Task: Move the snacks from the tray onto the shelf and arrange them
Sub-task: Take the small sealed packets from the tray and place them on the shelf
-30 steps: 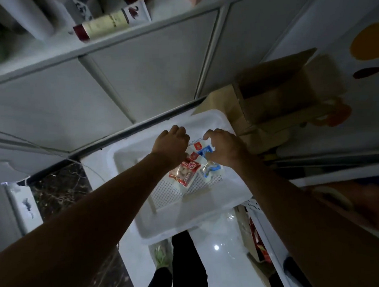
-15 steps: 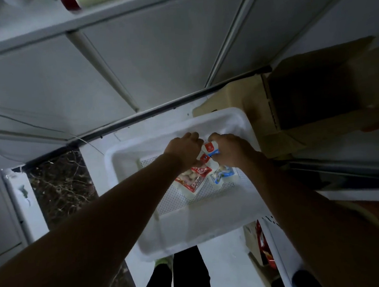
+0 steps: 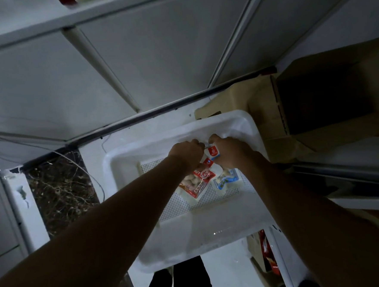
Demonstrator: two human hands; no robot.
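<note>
At the far left, a patch of dark speckled floor [image 3: 59, 192] is seen. A white plastic tray [image 3: 122, 161] with a perforated bottom is set low in the middle of the view, and all the snacks are seen inside it, towards its far end.

The left hand [image 3: 185, 152] is reached into the tray with its fingers curled downward over the top of a red snack packet [image 3: 197, 183], which lies on the perforated bottom. Whether that packet is pinched cannot be told, as the fingertips are hidden. Between the two hands a small white packet with a red label [image 3: 214, 152] is wedged.

The right hand [image 3: 229, 151] is curled in the same way, touching the small packet and covering the top of a blue snack packet [image 3: 228, 182]. Its grip cannot be told either.

To the right of the tray, a beige stool [image 3: 228, 102] and an open cardboard box [image 3: 324, 102] are seen.
</note>
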